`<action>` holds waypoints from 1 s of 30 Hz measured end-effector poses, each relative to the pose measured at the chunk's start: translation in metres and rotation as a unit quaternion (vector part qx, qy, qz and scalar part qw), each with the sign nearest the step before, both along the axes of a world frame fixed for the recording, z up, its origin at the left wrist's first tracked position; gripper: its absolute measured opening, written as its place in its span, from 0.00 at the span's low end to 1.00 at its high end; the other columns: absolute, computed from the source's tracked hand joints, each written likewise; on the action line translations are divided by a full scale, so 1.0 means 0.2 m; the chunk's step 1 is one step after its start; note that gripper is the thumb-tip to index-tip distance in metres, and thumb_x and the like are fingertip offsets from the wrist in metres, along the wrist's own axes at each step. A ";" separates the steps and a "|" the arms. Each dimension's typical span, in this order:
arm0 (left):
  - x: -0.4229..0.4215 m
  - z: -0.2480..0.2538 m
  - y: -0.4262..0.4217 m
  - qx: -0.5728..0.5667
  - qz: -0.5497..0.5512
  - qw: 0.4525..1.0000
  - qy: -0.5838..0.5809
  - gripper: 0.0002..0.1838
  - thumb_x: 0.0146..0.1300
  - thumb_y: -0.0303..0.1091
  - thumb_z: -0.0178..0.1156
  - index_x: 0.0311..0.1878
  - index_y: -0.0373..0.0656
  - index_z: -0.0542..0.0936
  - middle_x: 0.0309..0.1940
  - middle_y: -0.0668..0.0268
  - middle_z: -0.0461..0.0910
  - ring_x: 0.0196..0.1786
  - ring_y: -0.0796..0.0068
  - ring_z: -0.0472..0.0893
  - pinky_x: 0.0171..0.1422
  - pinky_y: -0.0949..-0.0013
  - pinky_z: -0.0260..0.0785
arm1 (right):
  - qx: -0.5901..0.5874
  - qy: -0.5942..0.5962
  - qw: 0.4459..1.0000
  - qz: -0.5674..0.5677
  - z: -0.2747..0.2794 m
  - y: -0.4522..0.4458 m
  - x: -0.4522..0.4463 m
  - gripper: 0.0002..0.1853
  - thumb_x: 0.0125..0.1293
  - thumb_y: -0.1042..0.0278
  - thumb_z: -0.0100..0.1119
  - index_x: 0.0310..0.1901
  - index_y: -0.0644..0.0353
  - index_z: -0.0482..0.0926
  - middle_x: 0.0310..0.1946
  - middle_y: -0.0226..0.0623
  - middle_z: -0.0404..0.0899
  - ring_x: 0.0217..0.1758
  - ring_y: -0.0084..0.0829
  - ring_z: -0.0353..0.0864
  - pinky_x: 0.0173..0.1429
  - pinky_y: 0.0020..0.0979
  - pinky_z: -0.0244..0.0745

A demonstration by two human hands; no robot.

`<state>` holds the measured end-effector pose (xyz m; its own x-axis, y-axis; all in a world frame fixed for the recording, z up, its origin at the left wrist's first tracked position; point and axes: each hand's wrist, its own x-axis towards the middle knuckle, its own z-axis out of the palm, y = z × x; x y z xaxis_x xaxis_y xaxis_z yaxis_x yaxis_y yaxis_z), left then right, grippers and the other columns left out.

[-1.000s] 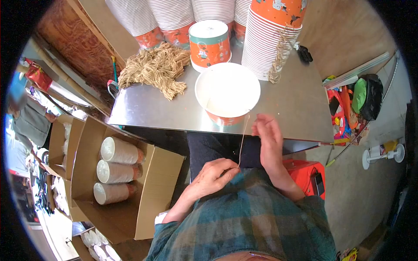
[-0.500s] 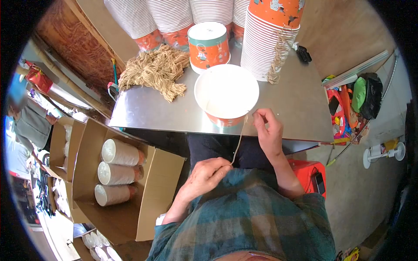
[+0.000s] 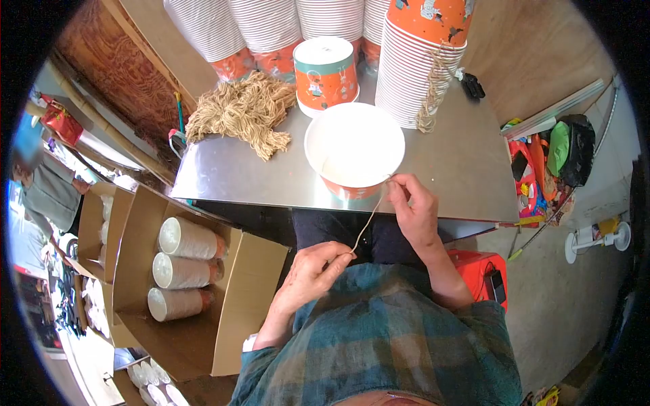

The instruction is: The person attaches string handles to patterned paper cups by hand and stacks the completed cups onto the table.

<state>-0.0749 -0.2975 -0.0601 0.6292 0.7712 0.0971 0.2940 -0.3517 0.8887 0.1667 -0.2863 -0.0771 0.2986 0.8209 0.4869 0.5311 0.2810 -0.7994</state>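
A thin tan cord (image 3: 370,220) runs slantwise between my two hands. My left hand (image 3: 308,274), in front of my shirt, pinches its lower end between thumb and forefinger. My right hand (image 3: 415,211) is closed on the cord's upper part, with its fingertips beside the rim of an open paper bucket (image 3: 355,145). This bucket is white inside, orange outside, and stands near the table's front edge. Behind it an upside-down orange bucket (image 3: 326,81) shows a green band. A heap of tan cords (image 3: 240,111) lies to the left.
A tall stack of nested buckets (image 3: 409,78), with cords hanging on it, stands at the right of the metal table (image 3: 464,169). More stacks (image 3: 267,27) line the back. On the lower left, a cardboard box (image 3: 247,298) holds wrapped stacks. A red stool (image 3: 474,274) is at my right.
My right fingertips have moved slightly left, closer to the bucket rim. My left hand has shifted a little up and left with the cord's lower end.
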 end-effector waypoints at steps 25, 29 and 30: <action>0.09 0.35 0.75 0.291 0.104 0.951 -0.026 0.08 0.65 0.31 0.67 0.39 0.36 0.85 0.28 0.59 0.80 0.31 0.66 0.79 0.37 0.64 0.70 | 0.054 -0.027 0.998 0.029 0.02 0.28 0.39 0.06 0.73 0.80 0.55 0.48 0.66 0.78 0.55 0.45 0.83 0.53 0.41 0.85 0.57 0.34 0.78; 0.05 0.07 0.82 0.150 0.126 0.981 0.014 0.13 0.70 0.39 0.66 0.43 0.37 0.86 0.26 0.59 0.81 0.29 0.72 0.78 0.36 0.66 0.71 | 0.086 -0.117 0.989 0.017 -0.03 0.44 0.50 0.08 0.74 0.79 0.55 0.51 0.67 0.80 0.56 0.44 0.83 0.56 0.42 0.85 0.60 0.34 0.77; 0.05 -0.01 0.82 0.108 0.130 0.986 -0.006 0.14 0.70 0.40 0.66 0.44 0.37 0.86 0.25 0.61 0.81 0.29 0.75 0.78 0.36 0.67 0.71 | 0.082 -0.117 0.990 0.019 -0.05 0.46 0.51 0.09 0.74 0.78 0.55 0.52 0.67 0.80 0.57 0.44 0.82 0.57 0.41 0.84 0.60 0.34 0.77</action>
